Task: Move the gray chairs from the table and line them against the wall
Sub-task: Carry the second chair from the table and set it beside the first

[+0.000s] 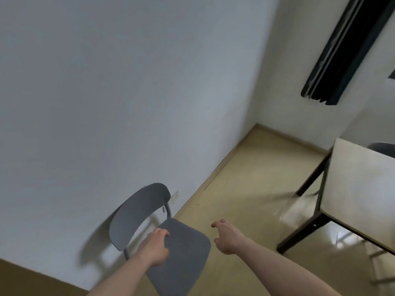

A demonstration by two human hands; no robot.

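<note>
A smooth gray chair (pixel 171 242) with curved back stands beside the wall (pixel 106 92). The left hand (pixel 157 246) rests on its seat, fingers curled; the right hand (pixel 227 236) hovers open, holding nothing.

There is only the one view, worn on the person's head and looking forward and steeply down, tilted so the wall (pixel 106 92) leans across the left and the floor (pixel 245 189) runs off to the right. It sits close above both forearms, which reach in from the bottom edge. The wide lens takes in the room corner at upper right, a gray chair (pixel 171 242) near the bottom and the table (pixel 359 189) cut by the right edge
</note>
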